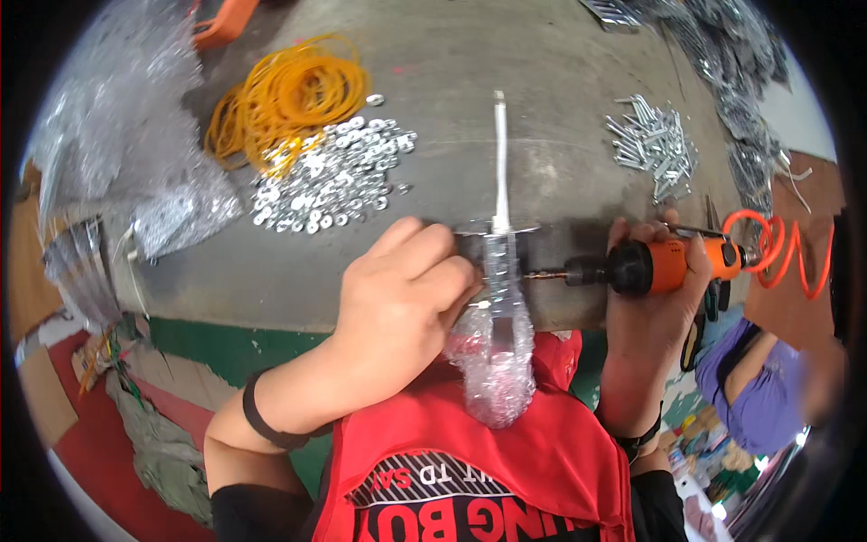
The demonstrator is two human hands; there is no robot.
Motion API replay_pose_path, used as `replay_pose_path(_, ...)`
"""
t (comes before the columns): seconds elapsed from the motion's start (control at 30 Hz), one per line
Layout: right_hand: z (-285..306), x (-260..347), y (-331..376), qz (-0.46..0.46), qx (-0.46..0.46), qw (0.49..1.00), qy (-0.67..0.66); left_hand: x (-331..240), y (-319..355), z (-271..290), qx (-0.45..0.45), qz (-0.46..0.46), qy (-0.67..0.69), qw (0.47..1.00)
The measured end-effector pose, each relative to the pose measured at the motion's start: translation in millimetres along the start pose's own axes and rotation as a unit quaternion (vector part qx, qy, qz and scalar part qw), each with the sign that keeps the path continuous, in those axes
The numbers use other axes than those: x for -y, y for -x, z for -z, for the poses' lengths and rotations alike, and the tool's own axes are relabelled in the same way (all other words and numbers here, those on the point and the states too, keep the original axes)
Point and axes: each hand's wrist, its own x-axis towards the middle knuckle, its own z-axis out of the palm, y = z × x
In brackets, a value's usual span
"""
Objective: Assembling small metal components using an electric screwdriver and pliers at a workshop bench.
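Note:
A slim metal piece [501, 163] with a thin crossbar lies over the table's near edge, its lower part in clear bubble wrap [501, 388]. My left hand [406, 289] is closed at its left side, fingertips pinched against it; what they hold is hidden. From the right, my right hand [664, 289] grips an orange and black power screwdriver [666, 266], lying level. Its bit points left at the wrapped piece, close to its side; whether it touches cannot be made out.
Left of the middle lie a heap of washers [330, 172] and yellow rubber bands [298, 90]. Screws [655, 144] are piled at the right. Plastic wrapping [117, 117] covers the left side; a coiled orange hose [795, 253] runs right. Another person [754, 388] is at lower right.

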Motion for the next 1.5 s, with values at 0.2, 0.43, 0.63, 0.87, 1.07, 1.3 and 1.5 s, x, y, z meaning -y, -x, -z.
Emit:
replay_pose_path(0.2, -7, -4, 5, -0.021, 0.011, 1.000, -0.020, 3, -2, -3, 0.013, -0.014, 0.024, 1.000)
replay_pose_path(0.43, -16, -3, 6, -0.036, -0.028, 0.998, -0.042, 2, 4, -7, -0.007, -0.032, -0.008, 0.999)
replay_pose_path(0.63, -19, -3, 5, -0.044, -0.038, 0.998, -0.022, 4, 2, -5, 0.013, -0.036, 0.003, 0.999)
replay_pose_path(0.87, -20, -2, 4, -0.042, -0.020, 0.999, -0.010, -1, 7, 4, 0.084, 0.020, -0.019, 0.996)
replay_pose_path(1.07, -25, -3, 8, -0.043, -0.066, 0.997, -0.001, 7, 4, -4, 0.026, -0.030, 0.007, 0.999)
replay_pose_path(1.3, -22, -3, 8, -0.042, -0.035, 0.998, -0.017, 6, 2, -5, 0.022, -0.030, 0.011, 0.999)
replay_pose_path(1.5, -23, -3, 8, -0.039, -0.013, 0.999, -0.018, 5, 5, 0, 0.042, -0.019, 0.013, 0.999)
